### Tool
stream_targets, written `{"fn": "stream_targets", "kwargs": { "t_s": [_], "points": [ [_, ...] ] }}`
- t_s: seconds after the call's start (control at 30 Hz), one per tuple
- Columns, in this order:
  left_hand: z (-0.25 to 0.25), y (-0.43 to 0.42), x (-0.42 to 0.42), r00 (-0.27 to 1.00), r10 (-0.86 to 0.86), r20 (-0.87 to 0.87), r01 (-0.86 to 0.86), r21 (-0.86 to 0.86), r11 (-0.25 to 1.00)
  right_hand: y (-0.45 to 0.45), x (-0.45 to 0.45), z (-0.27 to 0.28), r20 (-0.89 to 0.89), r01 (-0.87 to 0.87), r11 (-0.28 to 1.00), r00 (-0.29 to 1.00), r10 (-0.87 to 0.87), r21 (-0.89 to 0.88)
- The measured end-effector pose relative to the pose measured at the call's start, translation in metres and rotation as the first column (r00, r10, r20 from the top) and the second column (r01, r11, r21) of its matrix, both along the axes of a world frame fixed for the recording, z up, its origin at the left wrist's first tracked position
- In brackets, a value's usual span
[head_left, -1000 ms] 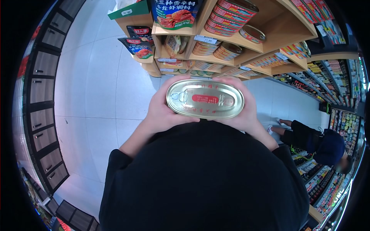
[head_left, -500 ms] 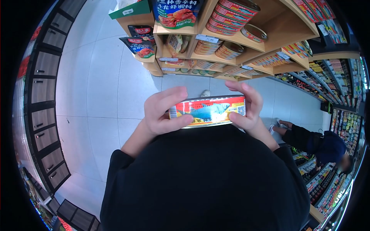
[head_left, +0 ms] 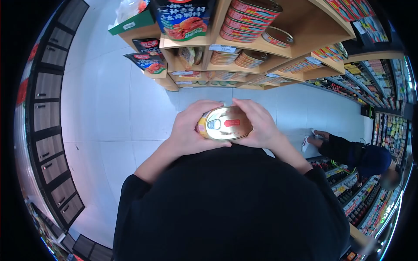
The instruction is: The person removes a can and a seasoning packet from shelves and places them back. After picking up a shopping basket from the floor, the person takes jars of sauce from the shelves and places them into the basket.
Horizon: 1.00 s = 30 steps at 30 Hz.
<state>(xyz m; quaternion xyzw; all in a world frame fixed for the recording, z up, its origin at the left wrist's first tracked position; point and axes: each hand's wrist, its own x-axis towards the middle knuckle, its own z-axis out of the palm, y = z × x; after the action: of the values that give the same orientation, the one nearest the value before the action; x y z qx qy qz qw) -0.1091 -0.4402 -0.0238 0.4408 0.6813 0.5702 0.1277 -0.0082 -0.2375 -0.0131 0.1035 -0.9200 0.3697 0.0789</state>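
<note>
Oval tin [head_left: 229, 123] is held up in both hands, in front of the black shirt [head_left: 230, 195], well apart from the lower edge of the wooden shelf unit [head_left: 300, 21]. Done so far, judged by how things lie: tin is lifted, clear of any shelf, lid face turned up toward the camera. Not done: tin is not set down on anything, and lid appears unopened, ring-pull [head_left: 213, 125] lying flat toward the left end. Left end is gripped by the left hand [head_left: 187, 128], fingers curled to the far rim, thumb laid along the near rim. Right end is partly covered by the right hand [head_left: 263, 126], fingers bent over the far side, thumb at the near side. So tin is pinched between thumbs and fingers at both ends; fingertip contact on the far side is partly hidden, can't be confirmed. On the shelf unit, a stack of red tins [head_left: 249, 21] is kept near the upper compartment's left edge, a single flat tin [head_left: 278, 37] near its front edge.
</note>
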Motion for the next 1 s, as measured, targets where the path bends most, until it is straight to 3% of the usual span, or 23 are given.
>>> {"fn": "stream_targets", "kwargs": {
  "t_s": [0.17,0.23,0.3,0.37,0.4,0.47,0.63,0.7,0.77,0.87,1.0],
  "points": [
    [-0.014,0.052,0.001,0.991,0.045,0.122,-0.029,-0.127,0.991,0.034,-0.012,0.000,0.055,0.085,0.996,0.995,-0.084,-0.009],
    [-0.019,0.072,0.000,0.993,0.098,0.072,-0.078,-0.242,0.967,0.058,-0.021,-0.009,0.246,0.118,0.988,0.959,-0.140,0.099],
    [-0.019,0.083,-0.002,0.989,0.125,0.079,-0.100,-0.268,0.958,0.094,-0.033,-0.051,0.198,0.144,0.980,0.965,-0.169,0.136],
    [-0.017,0.091,-0.004,0.971,0.236,0.032,-0.216,-0.295,0.931,0.138,-0.046,-0.092,0.241,0.244,0.904,0.909,-0.340,0.352],
    [-0.019,0.092,-0.005,0.969,0.247,0.005,-0.236,-0.282,0.930,0.159,-0.053,-0.107,0.240,0.231,0.909,0.915,-0.324,0.347],
    [-0.016,0.096,-0.004,0.958,0.279,0.066,-0.245,-0.319,0.916,0.197,-0.067,-0.134,0.307,0.195,0.806,0.854,-0.420,0.560],
    [-0.019,0.113,0.001,0.912,0.380,0.154,-0.304,-0.368,0.879,0.253,-0.108,-0.190,0.204,0.226,0.816,0.901,-0.382,0.532],
    [-0.021,0.122,0.005,0.879,0.449,0.159,-0.369,-0.368,0.853,0.263,-0.128,-0.207,0.259,0.168,0.758,0.875,-0.409,0.630],
    [-0.032,0.129,0.011,0.861,0.485,0.152,-0.417,-0.334,0.845,0.276,-0.145,-0.224,0.285,0.116,0.811,0.900,-0.330,0.574],
    [-0.031,0.134,0.016,0.820,0.533,0.208,-0.455,-0.328,0.828,0.297,-0.167,-0.270,0.439,0.044,0.830,0.833,-0.338,0.555],
    [-0.036,0.136,0.015,0.768,0.570,0.293,-0.472,-0.343,0.812,0.307,-0.177,-0.281,0.225,0.128,0.814,0.926,-0.302,0.567]
  ]
}}
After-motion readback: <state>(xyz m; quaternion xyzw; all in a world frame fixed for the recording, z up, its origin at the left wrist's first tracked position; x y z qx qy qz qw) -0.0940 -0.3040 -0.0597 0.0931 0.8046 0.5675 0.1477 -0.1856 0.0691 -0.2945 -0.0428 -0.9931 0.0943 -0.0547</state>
